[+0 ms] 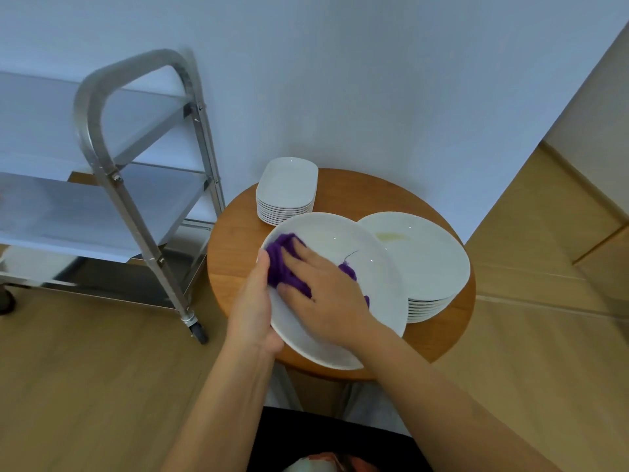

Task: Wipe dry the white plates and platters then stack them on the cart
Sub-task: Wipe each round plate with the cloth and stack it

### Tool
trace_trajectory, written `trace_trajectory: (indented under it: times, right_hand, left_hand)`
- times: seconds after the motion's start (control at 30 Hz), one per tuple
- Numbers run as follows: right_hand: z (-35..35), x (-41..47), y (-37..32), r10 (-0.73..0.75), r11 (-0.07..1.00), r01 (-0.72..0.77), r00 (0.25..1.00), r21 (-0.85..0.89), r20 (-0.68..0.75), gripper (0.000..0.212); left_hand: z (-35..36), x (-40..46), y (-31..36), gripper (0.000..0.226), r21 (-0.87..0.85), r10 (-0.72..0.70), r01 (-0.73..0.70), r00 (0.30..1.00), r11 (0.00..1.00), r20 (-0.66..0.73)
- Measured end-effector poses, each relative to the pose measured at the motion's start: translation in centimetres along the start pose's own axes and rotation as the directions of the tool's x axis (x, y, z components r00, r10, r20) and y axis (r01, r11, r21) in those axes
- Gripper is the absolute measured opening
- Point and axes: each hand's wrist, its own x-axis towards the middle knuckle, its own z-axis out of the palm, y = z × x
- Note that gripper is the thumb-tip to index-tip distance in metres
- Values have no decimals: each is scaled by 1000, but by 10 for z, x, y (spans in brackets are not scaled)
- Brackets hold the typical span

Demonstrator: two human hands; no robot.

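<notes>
white plate (pixel 357 267), purple cloth (pixel 282 264), brown table (pixel 235 240)

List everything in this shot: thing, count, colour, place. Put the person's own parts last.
round plate being wiped: one, white, held tilted over the table's near edge
purple cloth: one, purple, on the held plate under the right hand
stack of round plates: one stack, white, right side of the table
stack of platters: one stack, white, back of the table by the wall
round table: one, brown wood, centre
cart: one, steel, left, shelves without plates as far as visible
left hand: holds the plate's left rim
right hand: presses the cloth flat on the plate
</notes>
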Motion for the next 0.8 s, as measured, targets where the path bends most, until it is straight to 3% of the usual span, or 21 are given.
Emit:
trace_trajectory:
  times: [0.13,0.23,0.37,0.5,0.7,0.77,0.8]
  right_hand:
    - [-2,-18,-2,-128,991,124,987,52,97,44]
    - [-13,-27,6,-149,986,128,962,103,230,42]
    - [-29,-32,20,-93,994,68,925,80,370,45]
    - [-44,-43,36,-138,984,172,901,-47,412,41]
    - [-66,-47,56,-94,933,204,934,-298,345,41]
    - [-67,-37,51,-8,959,67,978,-276,211,41]
    - [-69,-30,45,90,988,-86,995,-129,31,39]
  left_hand:
    - [-6,1,2,42,-59,-13,7,996,998,-91]
    - [-7,1,4,45,-77,-48,41,995,996,-87]
    - [-10,1,3,51,-75,-122,127,990,989,68]
    - [-12,-1,5,55,-76,-162,182,963,980,217]
    - [-15,-2,9,52,-17,-86,92,972,996,218]
    - [-16,-1,10,52,-12,-60,63,983,998,173]
    - [-16,-1,10,51,-21,-56,59,988,998,146]
